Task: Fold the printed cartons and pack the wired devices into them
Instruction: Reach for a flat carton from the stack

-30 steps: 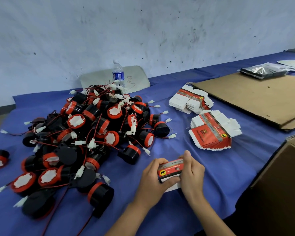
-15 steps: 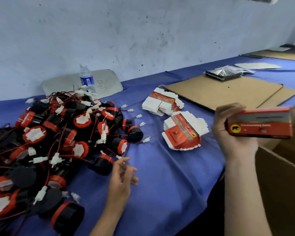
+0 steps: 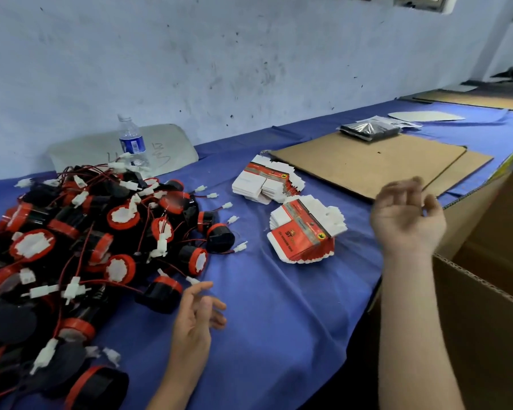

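A big pile of black and red wired devices [image 3: 80,250] with white plugs covers the left of the blue table. Two fanned stacks of flat printed cartons lie in the middle: a nearer stack [image 3: 305,235] and a farther stack [image 3: 264,182]. My left hand [image 3: 197,318] hovers just right of the pile with relaxed fingers and holds nothing. My right hand [image 3: 406,217] is raised above the table's right edge, beside the large cardboard box [image 3: 492,306]. Its fingers hang loosely curled and blurred, with nothing in them.
A water bottle [image 3: 132,143] stands behind the pile against the wall. Flat brown cardboard sheets [image 3: 367,164] lie at the back right, with a dark plastic bag [image 3: 367,130] on them. The blue cloth [image 3: 279,306] drapes over the table's front edge.
My right hand carried the filled red carton off to the right and let it go; the carton is out of sight. My left hand stayed near the pile.
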Available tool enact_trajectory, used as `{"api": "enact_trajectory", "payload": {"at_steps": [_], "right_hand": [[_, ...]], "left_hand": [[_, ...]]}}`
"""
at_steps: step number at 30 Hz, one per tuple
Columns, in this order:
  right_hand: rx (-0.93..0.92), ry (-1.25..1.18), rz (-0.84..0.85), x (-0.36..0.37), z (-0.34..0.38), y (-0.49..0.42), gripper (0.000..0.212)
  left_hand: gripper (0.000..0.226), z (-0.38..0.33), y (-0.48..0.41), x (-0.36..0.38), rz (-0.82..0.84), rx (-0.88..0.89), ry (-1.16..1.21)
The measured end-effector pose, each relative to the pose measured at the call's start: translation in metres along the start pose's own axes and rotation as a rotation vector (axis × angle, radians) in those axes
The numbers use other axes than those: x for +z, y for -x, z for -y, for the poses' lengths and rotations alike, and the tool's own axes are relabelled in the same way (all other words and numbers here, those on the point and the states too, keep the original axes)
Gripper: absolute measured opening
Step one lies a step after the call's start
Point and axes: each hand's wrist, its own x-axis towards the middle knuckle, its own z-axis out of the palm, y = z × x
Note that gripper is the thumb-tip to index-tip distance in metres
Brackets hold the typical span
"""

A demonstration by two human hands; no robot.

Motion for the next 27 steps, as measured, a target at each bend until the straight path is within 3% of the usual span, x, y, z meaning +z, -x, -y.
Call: {"api": "enact_trajectory", "payload": {"at_steps": [1,3,6,9,13,19,24,27], "right_hand": [[-0.194,0.251,0.158,0.003,-0.011,0.004,0.021],[-0.341,0.881,0.352,0.014,-0.032,0.001,0.03],[-0.174,1.539,0.942,0.016,-0.074,-0.003,0.066],[-0.208,1.922,1.167,0.014,-0.088,-0.005,0.082],[-0.35,2.058,1.159,0.025,-0.086,-0.009,0.073],[-0.446,2.142,1.355,0.038,-0.07,-0.023,0.042],[-0.424,2.206,1.519,0.059,-0.061,-0.032,0.036],[-0.485,2.228,1.505,0.064,-0.061,-0.03,0.035]], "left_hand": [[0.034,0.0,0.0,0.001,0.002,-0.001,0.0],[0.032,-0.001,0.001,0.001,0.005,-0.009,0.003],[0.033,-0.004,0.001,0.0,0.006,-0.023,0.001],[0.034,-0.006,0.003,0.0,0.002,-0.029,-0.001],[0.033,-0.008,0.002,0.0,-0.004,-0.028,-0.014],[0.022,-0.006,0.001,-0.001,0.009,-0.035,-0.006],[0.033,-0.006,-0.001,0.0,0.011,-0.031,0.009],[0.034,-0.003,-0.001,0.001,0.019,-0.02,0.007]]}}
